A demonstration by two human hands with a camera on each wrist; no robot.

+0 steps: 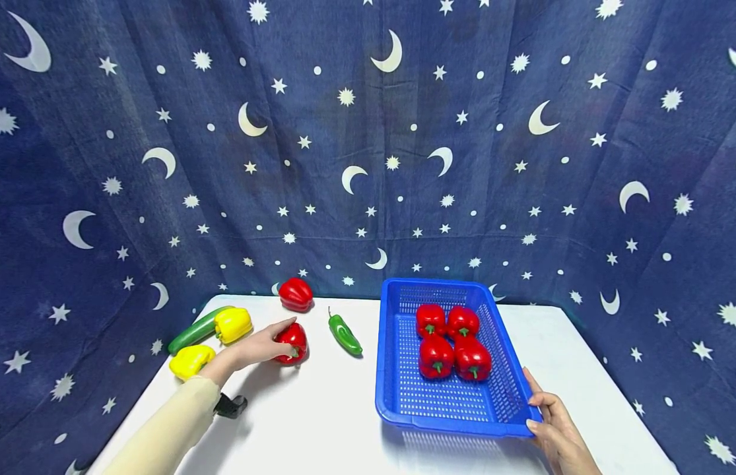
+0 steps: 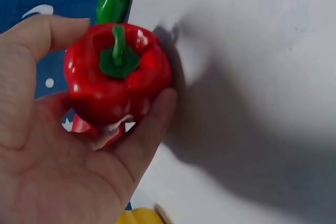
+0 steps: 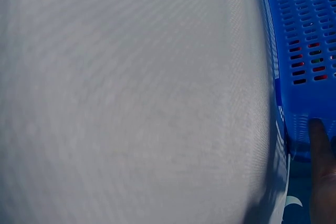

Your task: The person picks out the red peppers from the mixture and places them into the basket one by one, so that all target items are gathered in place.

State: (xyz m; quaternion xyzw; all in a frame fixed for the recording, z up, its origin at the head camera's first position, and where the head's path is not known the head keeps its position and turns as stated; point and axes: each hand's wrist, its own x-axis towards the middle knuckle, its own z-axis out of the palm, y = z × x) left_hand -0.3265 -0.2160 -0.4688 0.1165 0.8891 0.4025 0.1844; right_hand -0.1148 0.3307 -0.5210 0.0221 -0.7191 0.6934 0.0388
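My left hand (image 1: 262, 344) grips a red bell pepper (image 2: 123, 95) between thumb and fingers, its green stem facing the wrist camera. In the head view that pepper sits left of the middle of the table. With thumb and fingers, my right hand (image 1: 554, 422) pinches the near right corner of a blue plastic basket (image 1: 397, 396). Several red bell peppers (image 1: 435, 356) are grouped inside it, stems toward me. The right wrist view catches only one dark finger (image 3: 321, 156) against the basket's perforated side.
Another red bell pepper (image 1: 296, 294) lies at the table's back edge. A green chili pepper (image 1: 344, 334) is between my left hand and the basket. Two yellow peppers (image 1: 234, 324) and a cucumber (image 1: 198, 330) lie at the left. A starry blue curtain (image 1: 368, 132) hangs behind the white table (image 1: 320, 422).
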